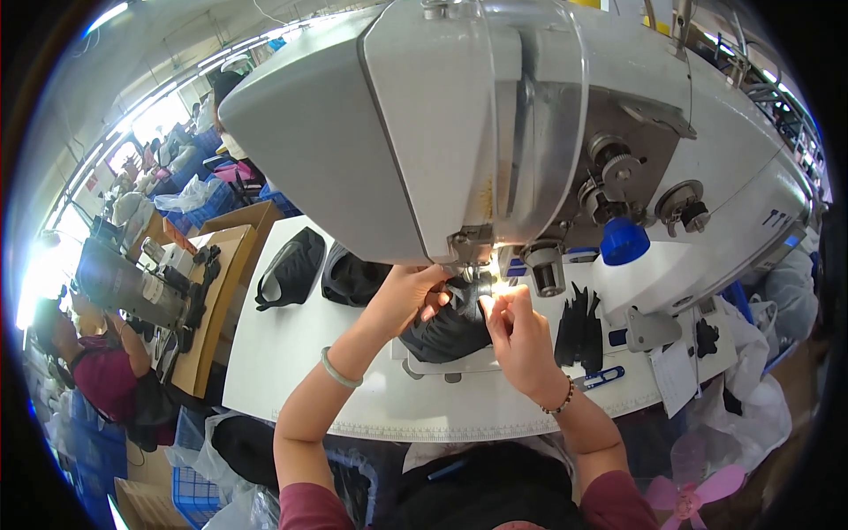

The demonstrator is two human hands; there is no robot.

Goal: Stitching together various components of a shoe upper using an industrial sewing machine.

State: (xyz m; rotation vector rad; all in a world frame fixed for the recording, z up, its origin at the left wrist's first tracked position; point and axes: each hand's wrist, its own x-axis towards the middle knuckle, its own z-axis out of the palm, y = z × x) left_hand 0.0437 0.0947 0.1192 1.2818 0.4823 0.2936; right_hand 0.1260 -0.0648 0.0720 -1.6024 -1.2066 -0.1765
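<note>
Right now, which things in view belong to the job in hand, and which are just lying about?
In the job:
- black fabric piece, at the left hand and right hand
- sewing machine
- black pieces at left, likely

Apparently just about:
- pink fan
- white plastic bag
- cardboard box

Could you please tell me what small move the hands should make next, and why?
Perhaps ease the left hand and right hand slightly back while steadying the black fabric, since both hands' fingers are close to the brightly lit stitching area of the sewing machine.
</note>
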